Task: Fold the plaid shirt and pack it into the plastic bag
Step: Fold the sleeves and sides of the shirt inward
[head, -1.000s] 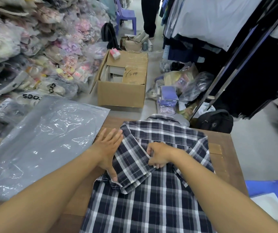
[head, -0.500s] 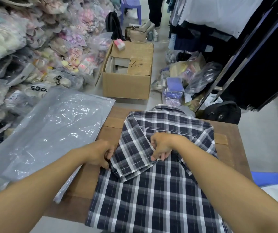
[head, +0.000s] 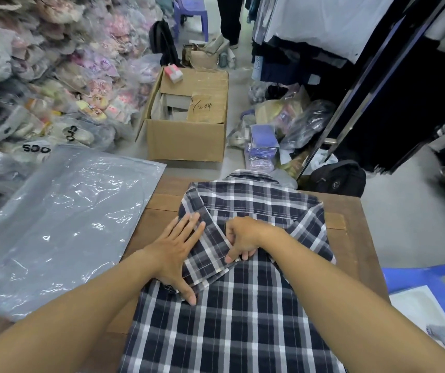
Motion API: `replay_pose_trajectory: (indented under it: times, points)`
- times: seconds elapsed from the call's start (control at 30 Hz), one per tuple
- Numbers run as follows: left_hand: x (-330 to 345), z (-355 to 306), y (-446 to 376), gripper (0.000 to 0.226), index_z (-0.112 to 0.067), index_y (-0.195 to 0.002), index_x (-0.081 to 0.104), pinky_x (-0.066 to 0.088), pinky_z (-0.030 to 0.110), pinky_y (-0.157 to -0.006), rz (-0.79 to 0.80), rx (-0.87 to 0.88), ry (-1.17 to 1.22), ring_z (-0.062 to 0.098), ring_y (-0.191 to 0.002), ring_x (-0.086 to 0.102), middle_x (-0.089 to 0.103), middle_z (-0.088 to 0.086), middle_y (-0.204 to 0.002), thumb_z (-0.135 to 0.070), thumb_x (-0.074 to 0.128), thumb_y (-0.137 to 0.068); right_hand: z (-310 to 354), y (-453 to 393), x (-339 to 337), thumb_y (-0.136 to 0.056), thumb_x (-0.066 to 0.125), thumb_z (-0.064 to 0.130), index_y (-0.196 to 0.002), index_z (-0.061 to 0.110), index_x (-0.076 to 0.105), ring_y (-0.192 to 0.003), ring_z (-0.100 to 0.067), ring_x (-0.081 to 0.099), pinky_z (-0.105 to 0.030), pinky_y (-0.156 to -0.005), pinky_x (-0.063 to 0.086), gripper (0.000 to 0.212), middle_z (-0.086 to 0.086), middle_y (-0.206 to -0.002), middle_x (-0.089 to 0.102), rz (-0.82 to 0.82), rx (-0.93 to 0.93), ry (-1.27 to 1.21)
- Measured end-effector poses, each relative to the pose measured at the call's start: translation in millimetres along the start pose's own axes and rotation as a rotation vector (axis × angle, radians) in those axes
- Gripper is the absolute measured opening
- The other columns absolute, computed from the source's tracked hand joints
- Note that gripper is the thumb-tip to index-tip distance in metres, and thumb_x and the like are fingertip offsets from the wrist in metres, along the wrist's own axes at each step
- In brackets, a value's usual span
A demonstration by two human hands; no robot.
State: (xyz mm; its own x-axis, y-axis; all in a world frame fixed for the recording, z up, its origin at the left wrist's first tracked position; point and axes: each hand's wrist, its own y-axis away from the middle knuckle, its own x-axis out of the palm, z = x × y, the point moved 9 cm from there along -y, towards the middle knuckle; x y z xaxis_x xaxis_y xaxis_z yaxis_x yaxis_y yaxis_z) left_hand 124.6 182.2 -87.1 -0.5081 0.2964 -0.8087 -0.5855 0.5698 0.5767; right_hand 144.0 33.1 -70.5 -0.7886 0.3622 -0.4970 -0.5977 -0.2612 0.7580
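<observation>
A dark navy, grey and white plaid short-sleeved shirt [head: 243,305] lies face down on a brown wooden table [head: 356,238], its collar at the far edge and its hem running off the near bottom of the view. The shirt's left sleeve [head: 205,246] is folded inward across the back, and the right sleeve [head: 310,232] is folded in as well. The left hand [head: 174,254] rests flat, fingers spread and extended, pressing on the outer fold line of the left sleeve, with the thumb pointing toward the near side along the shirt's edge; it grips nothing. The right hand [head: 243,238] is curled, knuckles up, its fingertips pinching the hem edge of the folded left sleeve against the shirt's back. To the left of the shirt, a large clear, glossy plastic bag [head: 62,224] lies flat, partly on the table and overhanging its left side, apart from the shirt. Beyond the table on the floor stands an open brown cardboard box [head: 186,138], and a heap of bagged goods [head: 41,76] fills the left side. A black backpack [head: 337,179] sits on the floor past the table's far right corner.
</observation>
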Motion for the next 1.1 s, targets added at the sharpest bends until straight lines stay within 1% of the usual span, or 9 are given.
replay_pose_trajectory:
  times: [0.07,0.13,0.2,0.27,0.4,0.53,0.73,0.87,1.1]
  points:
    - [-11,-2,1,0.155,-0.020,-0.150,-0.032,-0.019,0.047,-0.120,-0.011,-0.015,0.132,0.022,-0.141,-0.043,-0.046,0.001,-0.154,-0.101,0.050,-0.046,-1,7,-7,-0.078,0.085,0.038,-0.098,0.013,0.057,-0.074,-0.018,0.077,-0.032,-0.069,0.063,0.042,-0.012,-0.093,0.077,-0.051,-0.059,-0.075]
    - [-39,6,-4,0.121,-0.022,-0.159,0.003,0.002,0.047,-0.123,-0.173,-0.083,0.335,0.025,-0.153,-0.009,-0.004,0.000,-0.166,-0.091,0.045,-0.070,-14,21,-31,-0.084,0.077,0.045,-0.097,0.011,0.063,-0.059,-0.008,0.071,-0.022,-0.054,0.057,0.039,-0.005,-0.081,0.074,-0.181,-0.102,-0.266]
    - [-74,25,-12,0.074,-0.021,-0.149,0.036,0.024,0.044,-0.116,-0.421,-0.197,0.459,0.025,-0.141,0.025,0.036,0.003,-0.147,-0.064,0.049,-0.090,-54,36,-64,-0.091,0.071,0.037,-0.096,0.008,0.064,-0.053,-0.007,0.065,-0.021,-0.049,0.051,0.030,-0.004,-0.075,0.069,-0.385,-0.061,-0.475]
    - [-96,44,-20,0.051,-0.016,-0.140,0.047,0.033,0.042,-0.110,-0.579,-0.339,0.533,0.028,-0.130,0.036,0.047,0.007,-0.137,-0.041,0.057,-0.096,-114,55,-95,-0.094,0.067,0.023,-0.095,0.009,0.064,-0.067,-0.019,0.068,-0.032,-0.061,0.056,0.014,-0.009,-0.085,0.070,-0.657,0.067,-0.577]
    - [-93,80,-41,0.048,-0.011,-0.134,0.049,0.040,0.044,-0.108,-0.560,-0.573,0.725,0.032,-0.127,0.047,0.048,0.012,-0.138,-0.028,0.066,-0.093,-215,98,-112,-0.091,0.060,0.018,-0.106,0.016,0.061,-0.091,-0.022,0.056,-0.033,-0.081,0.047,0.015,-0.001,-0.100,0.062,-0.970,0.420,-0.519]
    - [-79,105,-47,0.057,-0.008,-0.128,0.054,0.047,0.043,-0.100,-0.514,-0.702,0.882,0.032,-0.119,0.057,0.059,0.011,-0.130,-0.035,0.077,-0.083,-239,83,-80,-0.090,0.064,0.007,-0.115,0.014,0.053,-0.060,-0.022,0.061,-0.031,-0.054,0.052,0.028,-0.012,-0.081,0.068,-0.737,0.441,-0.884]
    - [-81,107,-52,0.018,-0.010,-0.080,0.063,0.043,0.032,-0.081,-0.490,-0.702,1.098,0.023,-0.091,0.058,0.065,0.002,-0.091,-0.019,0.078,-0.086,-225,79,-97,-0.092,0.063,0.003,-0.099,0.004,0.064,-0.040,-0.014,0.049,-0.020,-0.038,0.040,0.007,-0.012,-0.057,0.061,-0.728,0.400,-0.757]
    - [-92,113,-51,0.023,0.000,-0.088,0.068,0.052,0.042,-0.093,-0.507,-0.663,1.129,0.034,-0.099,0.067,0.073,0.016,-0.100,-0.020,0.079,-0.084,-211,80,-109,-0.094,0.057,0.007,-0.094,0.003,0.067,-0.046,-0.015,0.049,-0.020,-0.041,0.041,0.011,-0.009,-0.057,0.059,-0.694,0.381,-0.695]
    - [-200,121,-29,0.014,-0.009,-0.096,0.055,0.048,0.022,-0.039,-0.702,-0.475,1.247,0.006,-0.033,0.056,0.057,0.005,-0.082,-0.010,0.068,-0.092,-181,111,-190,-0.087,0.061,0.013,-0.080,0.015,0.058,-0.060,-0.023,0.059,-0.028,-0.056,0.046,0.008,-0.005,-0.073,0.063,-0.956,0.267,-0.636]
